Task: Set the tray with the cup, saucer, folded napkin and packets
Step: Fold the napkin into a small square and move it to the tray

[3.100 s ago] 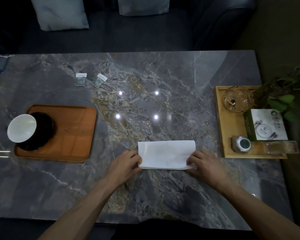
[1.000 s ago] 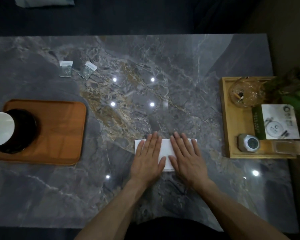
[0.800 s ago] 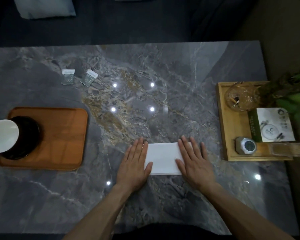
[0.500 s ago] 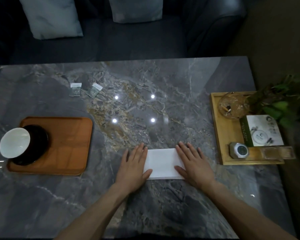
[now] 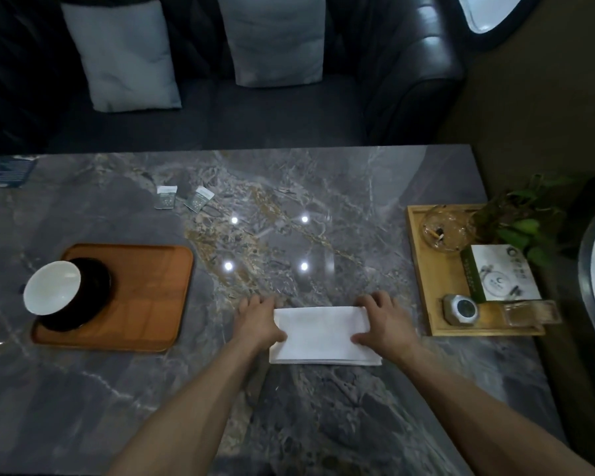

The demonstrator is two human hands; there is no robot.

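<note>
A folded white napkin [image 5: 321, 334] lies flat on the marble table [image 5: 289, 207] near its front middle. My left hand [image 5: 259, 321] grips the napkin's left edge and my right hand [image 5: 382, 324] grips its right edge, thumbs on top. Far to the left sits a brown wooden tray [image 5: 144, 297]. On its left end a white cup [image 5: 52, 287] stands on a dark saucer [image 5: 89, 304]. Two small packets [image 5: 166, 197] [image 5: 199, 198] lie side by side on the table behind the tray.
A light wooden tray [image 5: 423, 269] at the right holds a glass ashtray [image 5: 443, 231], a white box [image 5: 502, 278] and a small round gadget [image 5: 461, 309]. A green plant [image 5: 526, 218] stands beside it. A dark sofa with two grey cushions [image 5: 124, 53] lies beyond the table.
My hands went from lying flat on the napkin to curling around its left and right edges. The head camera tilted up, so the sofa shows more.
</note>
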